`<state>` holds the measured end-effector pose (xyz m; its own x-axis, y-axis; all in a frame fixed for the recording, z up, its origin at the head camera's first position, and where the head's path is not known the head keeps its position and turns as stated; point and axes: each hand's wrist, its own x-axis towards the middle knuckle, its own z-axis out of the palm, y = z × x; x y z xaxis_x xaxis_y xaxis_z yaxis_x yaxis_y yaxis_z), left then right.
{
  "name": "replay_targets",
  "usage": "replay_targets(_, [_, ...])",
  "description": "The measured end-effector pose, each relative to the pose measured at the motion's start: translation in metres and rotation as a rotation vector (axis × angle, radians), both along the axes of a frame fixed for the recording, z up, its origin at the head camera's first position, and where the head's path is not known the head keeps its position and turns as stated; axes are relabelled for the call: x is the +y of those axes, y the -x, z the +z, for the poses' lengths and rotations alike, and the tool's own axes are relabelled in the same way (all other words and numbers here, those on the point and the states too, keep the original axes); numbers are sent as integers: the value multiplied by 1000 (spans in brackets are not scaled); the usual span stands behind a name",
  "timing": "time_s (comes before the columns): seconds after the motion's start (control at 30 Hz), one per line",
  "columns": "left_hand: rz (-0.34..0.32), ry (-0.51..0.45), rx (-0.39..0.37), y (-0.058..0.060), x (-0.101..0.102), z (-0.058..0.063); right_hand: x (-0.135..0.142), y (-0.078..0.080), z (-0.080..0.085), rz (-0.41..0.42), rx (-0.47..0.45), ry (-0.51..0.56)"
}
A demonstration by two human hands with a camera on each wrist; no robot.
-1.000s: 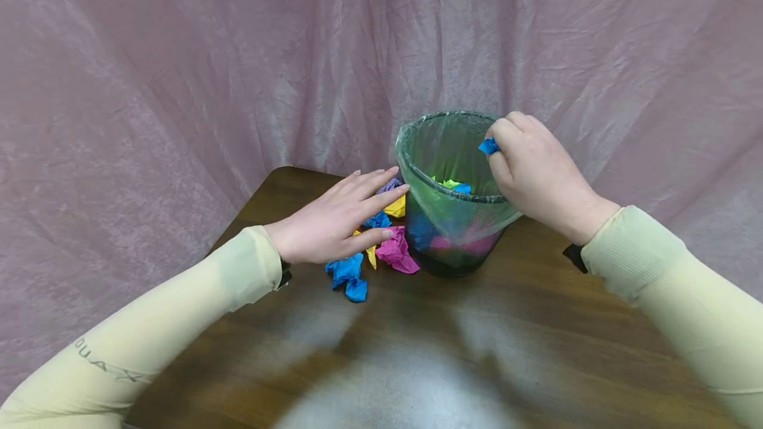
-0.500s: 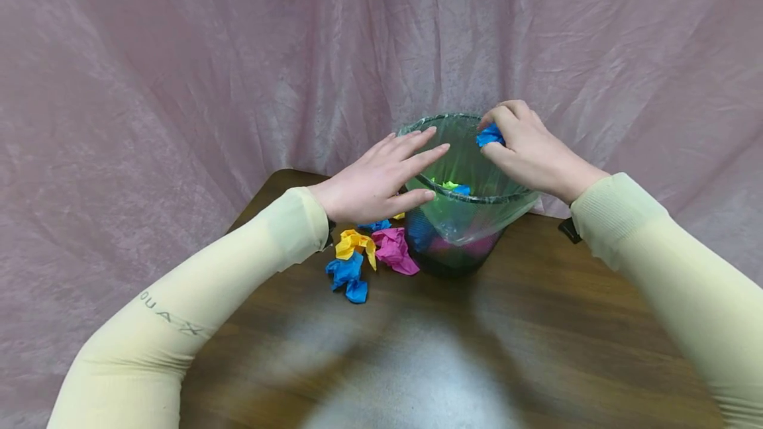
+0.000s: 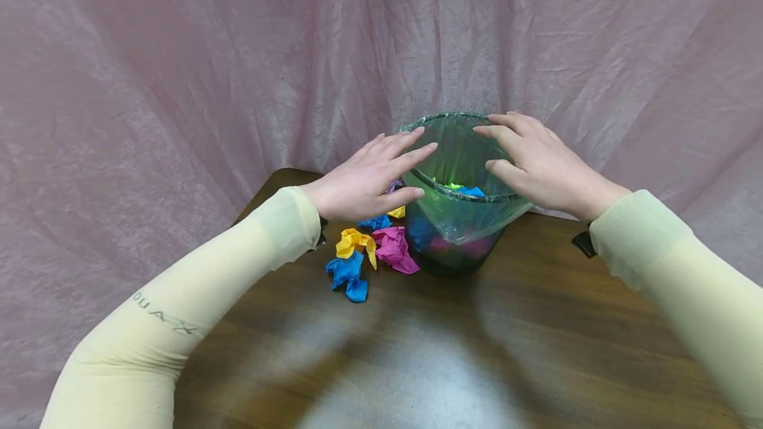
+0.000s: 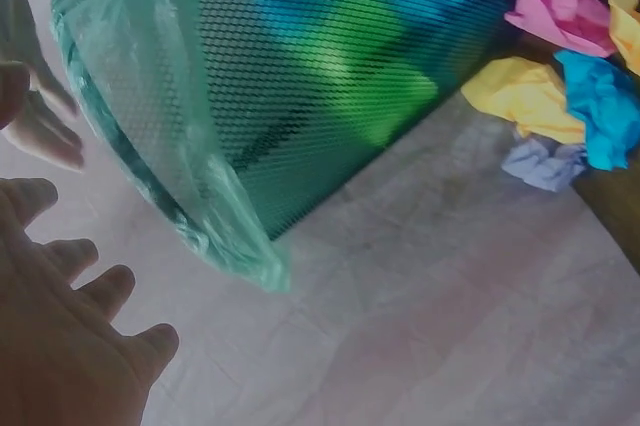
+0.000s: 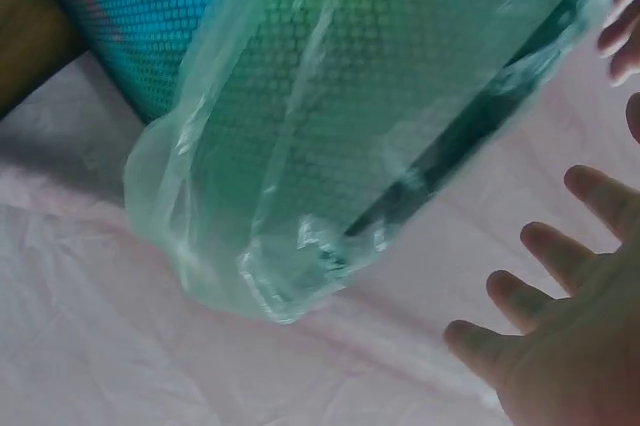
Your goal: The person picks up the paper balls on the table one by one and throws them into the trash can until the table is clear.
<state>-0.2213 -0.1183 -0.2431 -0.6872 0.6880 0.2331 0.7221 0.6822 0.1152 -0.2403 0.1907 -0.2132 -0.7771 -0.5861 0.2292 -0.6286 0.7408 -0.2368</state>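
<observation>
In the head view a dark mesh wastebasket [image 3: 453, 260] stands on the table, lined with a green plastic bag [image 3: 459, 220] folded over its rim. Crumpled blue paper [image 3: 473, 191] and green paper lie inside. My left hand [image 3: 366, 181], fingers spread, hovers by the basket's left rim. Over the right side of the rim, my right hand [image 3: 539, 164] is held with fingers extended and nothing in them. Both wrist views show the fingers apart from the bag. Left of the basket lie crumpled papers: magenta [image 3: 395, 250], yellow [image 3: 356, 245] and blue [image 3: 348, 277].
Behind the basket, more crumpled paper shows in the left wrist view, including a purple ball [image 4: 543, 161] and a yellow ball [image 4: 525, 98]. The wooden table [image 3: 417, 349] has a rounded back left corner. A pinkish curtain [image 3: 357, 51] hangs behind it.
My right hand has let go of the crumpled blue paper, which now lies in the basket, and its fingers have straightened. My left hand has moved right and up to the rim.
</observation>
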Motion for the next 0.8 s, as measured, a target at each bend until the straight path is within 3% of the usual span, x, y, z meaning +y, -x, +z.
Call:
replay_targets(0.13, [30, -5, -21, 1, -13, -4, -2, -18, -1, 85, 106, 28])
replay_targets(0.43, [138, -7, -67, 4, -59, -22, -24, -67, -16, 379, 363, 67])
replay_targets(0.63, [211, 39, -110, 13, -80, -39, -44, -91, -40, 544, 381, -12])
replay_targets(0.8, [256, 78, -158, 24, -91, -62, -59, -98, -76, 574, 324, -97])
